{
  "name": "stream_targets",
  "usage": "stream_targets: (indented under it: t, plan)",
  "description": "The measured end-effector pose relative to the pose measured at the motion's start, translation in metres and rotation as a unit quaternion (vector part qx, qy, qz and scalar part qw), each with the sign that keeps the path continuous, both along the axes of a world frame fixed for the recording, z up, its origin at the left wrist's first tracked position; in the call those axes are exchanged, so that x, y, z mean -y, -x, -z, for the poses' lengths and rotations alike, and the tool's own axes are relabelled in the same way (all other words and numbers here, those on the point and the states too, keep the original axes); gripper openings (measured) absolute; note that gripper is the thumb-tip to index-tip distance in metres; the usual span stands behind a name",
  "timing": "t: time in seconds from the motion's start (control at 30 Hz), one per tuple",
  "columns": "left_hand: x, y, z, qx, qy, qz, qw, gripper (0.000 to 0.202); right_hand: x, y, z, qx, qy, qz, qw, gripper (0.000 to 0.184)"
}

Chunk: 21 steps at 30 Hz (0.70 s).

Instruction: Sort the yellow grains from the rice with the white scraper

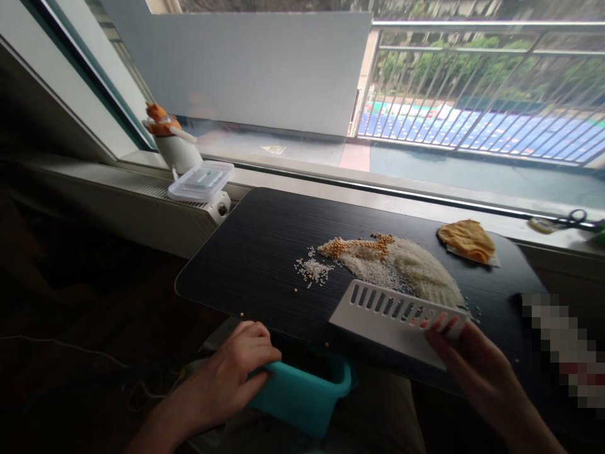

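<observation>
My left hand [250, 359] grips the rim of a teal plastic bin [297, 394], which sits below the table's front edge. In my right hand [466, 353] is a pale slotted plastic panel [382, 321], tilted over the front of the table, with a row of slots along its upper part. Just beyond the panel lies a spread pile of white rice [420, 268]. Yellow soybeans [347, 249] are gathered along the pile's far left side. A smaller scatter of rice [314, 271] lies to the left. The inside of the bin is dark.
The dark table [265, 233] stands against the window sill. A folded orange cloth [467, 239] lies at its back right. Scissors [574, 219] rest on the sill. A clear lidded box [203, 181] and a white container [177, 151] sit at left. Stray beans dot the front edge.
</observation>
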<state>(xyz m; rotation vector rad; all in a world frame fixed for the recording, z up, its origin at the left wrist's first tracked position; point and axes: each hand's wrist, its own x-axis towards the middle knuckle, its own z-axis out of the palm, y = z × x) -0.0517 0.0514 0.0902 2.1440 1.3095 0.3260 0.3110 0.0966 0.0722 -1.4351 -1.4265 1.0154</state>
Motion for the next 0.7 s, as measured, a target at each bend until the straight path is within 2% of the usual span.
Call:
stream_targets:
  t: [0.07,0.13,0.17,0.3,0.43,0.6,0.7]
  plan:
    - [-0.001,-0.001,0.000,0.008,0.013,0.000,1.000,0.027,0.015,-0.001,0.003,-0.001,0.027,-0.022,0.999,0.022]
    - [-0.002,0.000,-0.001,0.009,0.024,-0.002,1.000,0.027,0.020,0.010,0.002,0.005,0.044,-0.063,0.997,0.021]
    - [-0.002,0.002,-0.001,0.008,0.026,-0.004,1.000,0.027,0.019,0.020,0.000,0.004,0.038,-0.064,0.997,0.019]
    - [0.005,0.020,-0.001,-0.010,0.010,-0.008,1.000,0.028,-0.003,0.070,-0.007,-0.022,-0.013,-0.081,0.996,0.017]
    - [0.015,0.047,0.003,-0.041,-0.023,-0.046,0.998,0.031,-0.024,0.124,-0.011,-0.032,-0.042,-0.135,0.989,0.014]
    - [0.017,0.075,0.005,-0.074,-0.050,-0.063,0.994,0.027,-0.037,0.183,-0.012,0.035,-0.060,-0.237,0.969,0.015]
    - [0.016,0.088,0.006,-0.088,-0.067,-0.074,0.991,0.026,-0.047,0.204,-0.014,0.058,-0.083,-0.271,0.957,0.013]
